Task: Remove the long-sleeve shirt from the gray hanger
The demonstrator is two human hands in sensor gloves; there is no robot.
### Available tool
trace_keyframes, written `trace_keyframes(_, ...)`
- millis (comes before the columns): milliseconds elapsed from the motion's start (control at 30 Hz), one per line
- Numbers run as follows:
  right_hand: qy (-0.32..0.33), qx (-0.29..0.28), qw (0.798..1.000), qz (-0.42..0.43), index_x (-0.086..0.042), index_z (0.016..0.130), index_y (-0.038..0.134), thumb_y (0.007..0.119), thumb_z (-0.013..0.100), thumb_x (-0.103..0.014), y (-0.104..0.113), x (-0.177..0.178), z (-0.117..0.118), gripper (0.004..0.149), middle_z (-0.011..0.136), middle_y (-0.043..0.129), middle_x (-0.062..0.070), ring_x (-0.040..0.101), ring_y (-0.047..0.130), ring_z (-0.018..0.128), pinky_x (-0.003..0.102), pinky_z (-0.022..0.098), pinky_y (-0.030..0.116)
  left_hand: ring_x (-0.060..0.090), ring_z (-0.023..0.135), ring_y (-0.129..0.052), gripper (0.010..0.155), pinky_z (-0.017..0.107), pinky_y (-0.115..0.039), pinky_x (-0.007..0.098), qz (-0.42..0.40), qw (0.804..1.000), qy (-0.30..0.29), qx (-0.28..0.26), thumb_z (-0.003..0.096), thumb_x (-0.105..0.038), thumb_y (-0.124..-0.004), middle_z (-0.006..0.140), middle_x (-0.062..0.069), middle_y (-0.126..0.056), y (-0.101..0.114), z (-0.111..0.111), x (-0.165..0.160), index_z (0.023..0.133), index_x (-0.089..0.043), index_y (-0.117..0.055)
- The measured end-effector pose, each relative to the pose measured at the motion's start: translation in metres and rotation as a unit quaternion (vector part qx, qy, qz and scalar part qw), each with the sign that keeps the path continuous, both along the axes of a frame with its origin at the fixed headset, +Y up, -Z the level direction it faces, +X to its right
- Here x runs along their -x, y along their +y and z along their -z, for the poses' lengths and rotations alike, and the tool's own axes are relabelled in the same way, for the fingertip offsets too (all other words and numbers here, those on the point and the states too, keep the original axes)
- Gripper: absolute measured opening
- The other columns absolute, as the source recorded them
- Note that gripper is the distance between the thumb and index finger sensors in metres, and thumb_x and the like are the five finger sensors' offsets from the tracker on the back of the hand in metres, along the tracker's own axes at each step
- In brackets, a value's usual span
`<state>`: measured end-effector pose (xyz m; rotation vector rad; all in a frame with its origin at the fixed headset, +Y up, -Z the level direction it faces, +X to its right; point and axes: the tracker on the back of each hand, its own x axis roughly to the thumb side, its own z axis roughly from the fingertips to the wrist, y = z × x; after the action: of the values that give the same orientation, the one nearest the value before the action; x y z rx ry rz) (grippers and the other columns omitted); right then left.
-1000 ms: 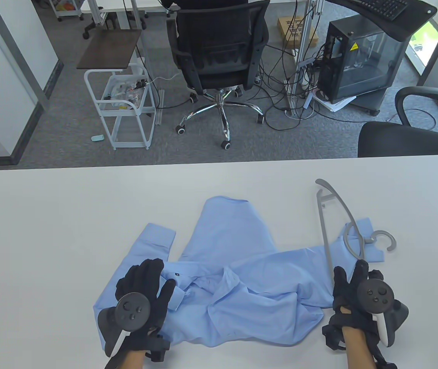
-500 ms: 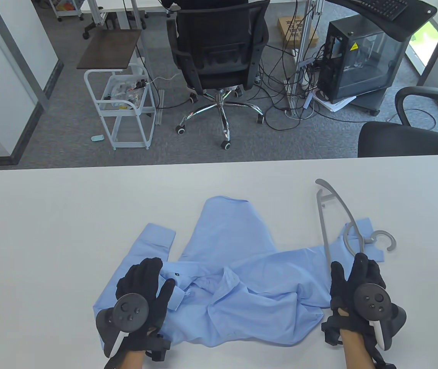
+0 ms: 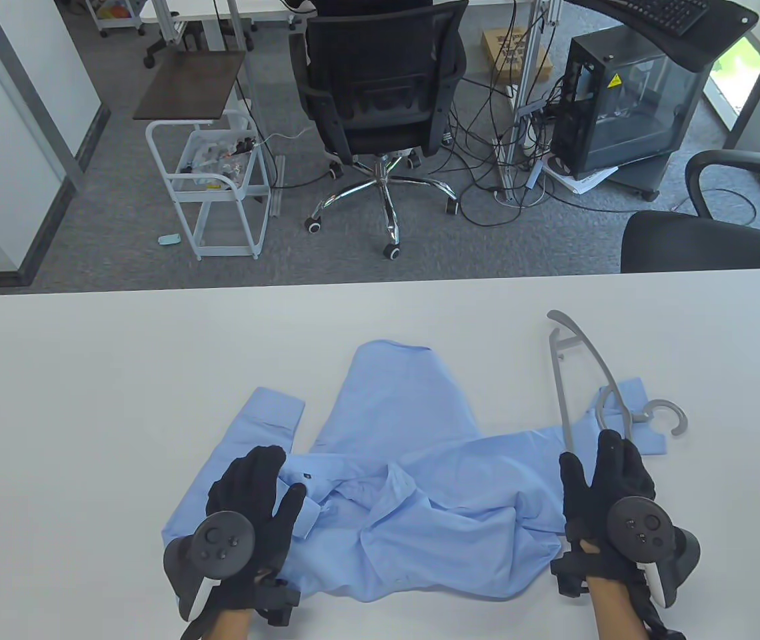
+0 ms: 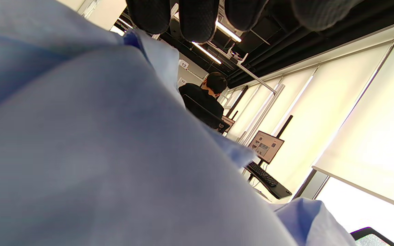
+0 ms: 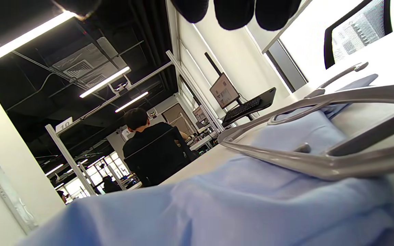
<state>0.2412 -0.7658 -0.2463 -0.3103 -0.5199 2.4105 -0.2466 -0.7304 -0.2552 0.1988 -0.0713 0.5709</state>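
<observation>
Since a second ago, the right hand point(image 3: 610, 497) has slid toward the left and slightly up the frame, its fingers point(image 3: 609, 448) now lying spread and flat over the lower end of the gray hanger point(image 3: 583, 373). Nothing else has shifted. The left hand point(image 3: 253, 497) rests open, fingers apart, on the lower left part of the long-sleeve shirt point(image 3: 407, 480), near the collar. This light blue shirt lies crumpled on the white surface point(image 3: 120, 373) at lower centre of the frame, off the hanger. The hanger lies flat at right of centre, its lower half on the shirt's right sleeve, its upper tip on bare surface, its hook pointing right.
</observation>
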Motion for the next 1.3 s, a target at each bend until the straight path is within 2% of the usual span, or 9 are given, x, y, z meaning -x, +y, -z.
trace_keyframes(633, 0.069, -0.02, 0.996, -0.052, -0.011, 0.118, 0.045, 0.063, 0.063, -0.062, 0.012, 0.033, -0.003, 0.077, 0.116, 0.044, 0.028, 0.059, 0.049, 0.101, 0.078, 0.066, 0.038, 0.045, 0.115, -0.052, 0.072, 0.081, -0.036, 0.066, -0.002, 1.0, -0.013, -0.011, 0.0528, -0.067, -0.061, 0.121, 0.004, -0.054, 0.001, -0.003, -0.003, 0.115, -0.035, -0.047)
trace_keyframes(1300, 0.141, -0.037, 0.989, -0.016, -0.013, 0.118, 0.048, 0.063, 0.063, -0.062, 0.015, 0.052, -0.005, 0.075, 0.117, 0.045, 0.027, 0.057, 0.051, 0.102, 0.076, 0.069, 0.04, 0.045, 0.114, -0.052, 0.071, 0.081, -0.037, 0.066, -0.015, 0.999, -0.033, -0.016, 0.0529, -0.067, -0.061, 0.121, 0.004, -0.054, -0.001, -0.005, -0.009, 0.115, -0.034, -0.047)
